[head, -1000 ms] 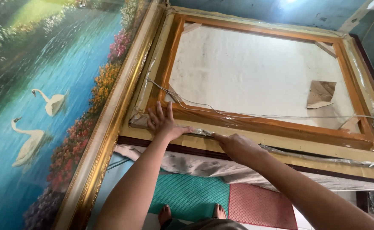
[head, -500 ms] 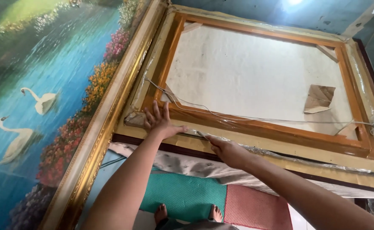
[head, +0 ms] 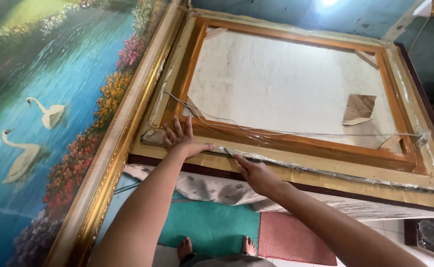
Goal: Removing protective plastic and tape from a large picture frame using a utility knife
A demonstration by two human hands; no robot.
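1. At the near left corner of the large gold-edged wooden picture frame, lying face down: left hand spread flat, fingers splayed, palm pressing onto the orange-brown inner stretcher bar. Judged as a hold-down, keeping the frame from shifting under the other hand's work.
2. Along the near edge, just right of that: right hand closed around a thin, pale, blade-like tool, tip resting on the clear plastic wrap that runs along the gilded rail. Exact kind of tool too small to tell.
3. Resting on a dark-edged table draped with a pale patterned cloth, the frame shows its back: off-white canvas, wooden bars all round, corner braces at the far corners.
4. Across the lower part of the back: thin hanging wire, slack, stretched from left rail to right rail.
5. Toward the right side of the canvas: brown paper patch, partly peeled and curling.
6. Leaning beyond the left edge: gilt-framed painting of white swans on blue water with flower banks, close beside the worked frame.
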